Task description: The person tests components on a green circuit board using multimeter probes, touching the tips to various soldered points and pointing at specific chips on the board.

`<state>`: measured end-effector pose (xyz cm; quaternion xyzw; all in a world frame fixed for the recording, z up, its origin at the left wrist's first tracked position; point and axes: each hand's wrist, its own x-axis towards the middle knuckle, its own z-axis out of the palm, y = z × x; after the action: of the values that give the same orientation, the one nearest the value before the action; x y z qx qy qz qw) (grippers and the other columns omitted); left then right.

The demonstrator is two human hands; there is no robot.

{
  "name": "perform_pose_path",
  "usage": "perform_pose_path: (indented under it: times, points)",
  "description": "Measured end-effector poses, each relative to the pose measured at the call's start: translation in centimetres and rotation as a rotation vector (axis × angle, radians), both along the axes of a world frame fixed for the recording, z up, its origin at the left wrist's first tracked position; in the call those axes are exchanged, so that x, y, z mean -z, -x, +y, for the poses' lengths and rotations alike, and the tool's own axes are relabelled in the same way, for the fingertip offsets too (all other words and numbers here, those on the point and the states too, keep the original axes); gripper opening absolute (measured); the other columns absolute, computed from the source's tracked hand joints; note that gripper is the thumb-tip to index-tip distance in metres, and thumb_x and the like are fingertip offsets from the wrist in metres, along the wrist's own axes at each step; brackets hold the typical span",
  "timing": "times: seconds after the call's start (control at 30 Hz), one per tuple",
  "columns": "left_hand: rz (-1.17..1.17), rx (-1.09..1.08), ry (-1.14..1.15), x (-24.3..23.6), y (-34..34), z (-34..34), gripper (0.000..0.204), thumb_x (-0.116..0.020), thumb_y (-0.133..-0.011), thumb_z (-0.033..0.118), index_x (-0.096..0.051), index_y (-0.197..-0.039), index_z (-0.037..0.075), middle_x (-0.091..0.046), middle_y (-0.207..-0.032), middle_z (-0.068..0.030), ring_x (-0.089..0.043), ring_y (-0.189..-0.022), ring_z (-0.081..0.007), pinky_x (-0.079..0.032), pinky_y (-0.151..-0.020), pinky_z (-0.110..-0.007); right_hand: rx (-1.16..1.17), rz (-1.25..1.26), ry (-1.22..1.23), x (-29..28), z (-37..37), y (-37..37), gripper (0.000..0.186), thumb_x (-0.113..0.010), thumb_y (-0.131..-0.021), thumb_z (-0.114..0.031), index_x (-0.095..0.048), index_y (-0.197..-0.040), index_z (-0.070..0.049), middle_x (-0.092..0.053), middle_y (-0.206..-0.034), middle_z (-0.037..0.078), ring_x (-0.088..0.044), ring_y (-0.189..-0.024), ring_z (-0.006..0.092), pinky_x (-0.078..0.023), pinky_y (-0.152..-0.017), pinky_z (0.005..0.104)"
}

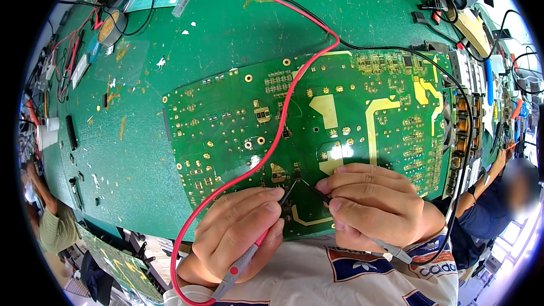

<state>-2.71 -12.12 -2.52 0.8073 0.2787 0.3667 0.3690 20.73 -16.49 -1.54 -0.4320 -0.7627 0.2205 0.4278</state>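
A large green circuit board point(224, 127) lies on the green mat in front of me. My left hand point(238, 235) is closed around a test probe with a grey handle point(231, 279) and a red lead point(287, 107). In my right hand point(377, 204), fingers pinched, is a second test probe point(318, 194) on a black lead point(471, 136). Both thin metal tips converge on a small dark chip point(297, 174) near the board's front edge; whether they touch it is too small to tell. The red lead loops across the board's face.
Coils and metal parts point(460, 110) line the board's right side. At the far left of the green mat point(209, 28) are a round tin point(111, 28), a blue-green packet point(152, 1) and loose leads. Other people work at the right point(496, 198) and left point(55, 229). Another board point(116, 260) sits lower left.
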Motion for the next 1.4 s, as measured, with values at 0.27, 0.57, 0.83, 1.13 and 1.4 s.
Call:
perform_pose_path:
  times: [0.27,0.57,0.83,1.13,1.4]
  points:
    - [-0.011,-0.005,0.003,0.0,-0.1,-0.1,0.039,-0.075,-0.073,-0.012,-0.061,-0.109,-0.009,-0.071,-0.099,-0.0255,-0.073,-0.090,-0.0379,-0.062,-0.078,-0.042,0.012,0.004,-0.002,0.1,-0.1,0.0,0.017,-0.071,-0.067,0.003,-0.065,-0.083,0.005,-0.066,-0.081,0.015,-0.073,-0.079,0.0319,-0.062,-0.075,0.0410]
    - [-0.044,-0.011,0.016,0.5,0.2,-0.4,0.038,-0.076,-0.073,-0.011,-0.063,-0.109,-0.008,-0.071,-0.101,-0.0249,-0.073,-0.091,-0.0380,-0.062,-0.078,-0.042,-0.012,0.023,0.026,-0.2,0.2,0.0,0.017,-0.072,-0.067,0.006,-0.065,-0.083,0.005,-0.067,-0.081,0.015,-0.073,-0.079,0.0321,-0.062,-0.075,0.0405]
    - [0.001,0.022,0.029,-0.3,0.1,0.2,0.038,-0.075,-0.073,-0.012,-0.063,-0.109,-0.007,-0.071,-0.103,-0.0243,-0.073,-0.095,-0.0384,-0.060,-0.081,-0.042,0.022,-0.041,0.033,-0.5,0.4,0.5,0.017,-0.074,-0.067,0.005,-0.064,-0.081,0.003,-0.066,-0.078,0.012,-0.073,-0.078,0.0297,-0.063,-0.074,0.0387]
    - [-0.017,0.004,0.009,-0.1,0.0,0.1,0.036,-0.072,-0.074,-0.014,-0.063,-0.108,-0.006,-0.072,-0.098,-0.0224,-0.074,-0.092,-0.0381,-0.060,-0.079,-0.043,0.012,-0.041,0.047,-0.9,0.5,0.4,0.018,-0.073,-0.066,0.008,-0.064,-0.082,0.003,-0.067,-0.078,0.012,-0.073,-0.077,0.0300,-0.063,-0.074,0.0387]
    - [-0.001,-0.039,0.061,-0.7,-0.1,0.2,0.037,-0.078,-0.073,-0.011,-0.065,-0.108,-0.007,-0.073,-0.101,-0.0186,-0.073,-0.091,-0.0340,-0.061,-0.081,-0.041,-0.019,0.019,0.058,-0.4,0.8,0.2,0.020,-0.069,-0.073,0.008,-0.064,-0.092,0.005,-0.068,-0.078,0.015,-0.074,-0.078,0.0338,-0.061,-0.075,0.0450]
